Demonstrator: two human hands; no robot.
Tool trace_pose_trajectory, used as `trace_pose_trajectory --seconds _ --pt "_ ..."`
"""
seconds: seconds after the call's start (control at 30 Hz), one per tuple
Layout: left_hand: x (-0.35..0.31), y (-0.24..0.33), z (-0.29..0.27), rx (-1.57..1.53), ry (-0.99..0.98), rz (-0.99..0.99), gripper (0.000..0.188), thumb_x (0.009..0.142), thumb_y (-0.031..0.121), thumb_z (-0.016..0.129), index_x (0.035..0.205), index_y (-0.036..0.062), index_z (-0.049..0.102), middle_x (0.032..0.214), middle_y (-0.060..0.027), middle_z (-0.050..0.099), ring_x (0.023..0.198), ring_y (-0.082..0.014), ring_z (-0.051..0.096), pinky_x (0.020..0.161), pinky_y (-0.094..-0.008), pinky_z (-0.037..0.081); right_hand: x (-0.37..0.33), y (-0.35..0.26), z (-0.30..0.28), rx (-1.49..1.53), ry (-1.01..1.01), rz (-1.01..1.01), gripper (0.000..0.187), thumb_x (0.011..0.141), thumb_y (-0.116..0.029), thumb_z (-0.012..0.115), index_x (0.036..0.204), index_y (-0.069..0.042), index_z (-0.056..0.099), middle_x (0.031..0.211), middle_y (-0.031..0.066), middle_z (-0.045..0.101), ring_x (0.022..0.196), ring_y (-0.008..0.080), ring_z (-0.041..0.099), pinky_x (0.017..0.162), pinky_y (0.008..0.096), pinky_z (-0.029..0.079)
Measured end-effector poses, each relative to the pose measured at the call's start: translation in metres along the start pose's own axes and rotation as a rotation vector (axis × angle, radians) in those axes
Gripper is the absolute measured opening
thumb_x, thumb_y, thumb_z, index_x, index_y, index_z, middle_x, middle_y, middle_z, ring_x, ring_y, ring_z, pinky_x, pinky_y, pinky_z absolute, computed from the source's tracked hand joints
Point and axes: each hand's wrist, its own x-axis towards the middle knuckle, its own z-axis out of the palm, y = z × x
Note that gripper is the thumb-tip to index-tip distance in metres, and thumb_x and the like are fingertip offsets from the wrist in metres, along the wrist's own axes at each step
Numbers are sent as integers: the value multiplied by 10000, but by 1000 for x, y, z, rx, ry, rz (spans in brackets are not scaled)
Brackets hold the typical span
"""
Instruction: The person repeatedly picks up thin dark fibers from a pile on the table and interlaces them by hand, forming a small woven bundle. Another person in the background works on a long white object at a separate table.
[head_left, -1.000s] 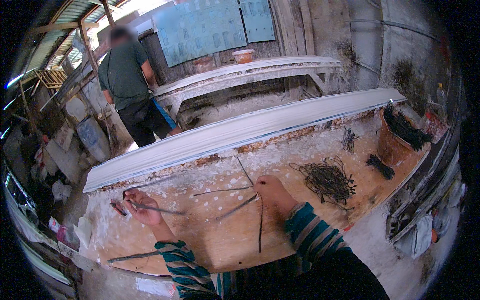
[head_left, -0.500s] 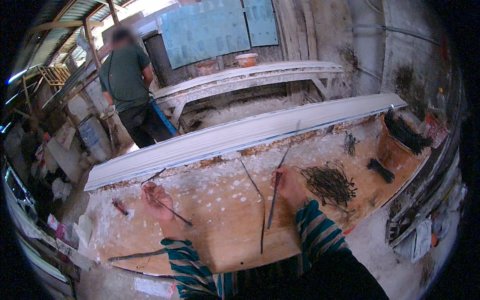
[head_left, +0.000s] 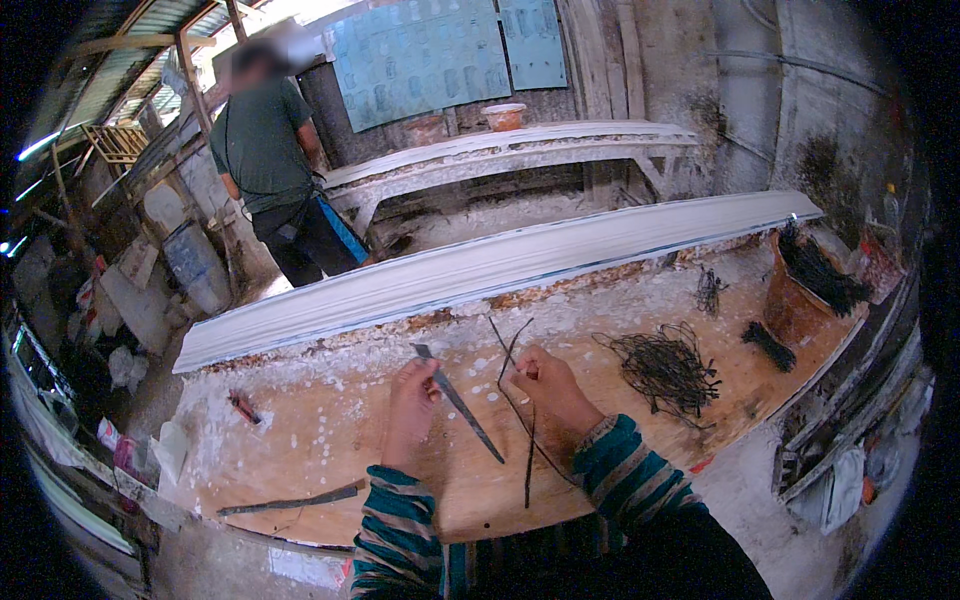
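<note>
My left hand (head_left: 412, 405) grips a long flat dark metal strip (head_left: 458, 402) that slants down to the right over the wooden workbench (head_left: 330, 440). My right hand (head_left: 548, 390) is closed on a few thin dark wires (head_left: 512, 400), which stick up past the fingers and trail down toward me. The two hands are close together above the middle of the bench. Both forearms wear striped teal sleeves.
A tangled pile of dark wires (head_left: 665, 368) lies to the right, with smaller bundles (head_left: 768, 345) near a brown bucket (head_left: 800, 295) full of wires. A long white moulding (head_left: 480, 268) runs along the bench's far edge. Another flat strip (head_left: 290, 500) lies near left. A person (head_left: 275, 160) stands behind.
My left hand has moved right from the bench's left side, carrying the flat strip up. My right hand has shifted left, and the hands have come together at the middle.
</note>
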Motion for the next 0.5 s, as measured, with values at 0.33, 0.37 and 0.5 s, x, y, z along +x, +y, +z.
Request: trace_pose_trajectory --seconds 0.33,0.37,0.5 --pt "-13 -20 31 396 -226 -172 82 765 149 640 749 85 592 610 48 527 489 -17 417 438 -154 303 -13 -34 5 631 -218 177 177 793 -142 586 885 8 600 819 30 607 790 109 537 752 226 405" --pt "-14 -20 34 397 -234 -139 81 762 142 643 771 83 587 630 43 540 495 -16 420 439 -154 304 -14 -37 3 658 -224 190 171 794 -142 585 885 2 601 813 26 604 775 103 533 730 223 406" --pt "-17 -23 37 421 -276 -42 128 756 119 648 845 74 568 701 29 578 522 -10 435 448 -153 314 -13 -36 0 639 -231 181 142 805 -156 584 871 -31 595 754 -11 581 660 43 487 580 178 371"
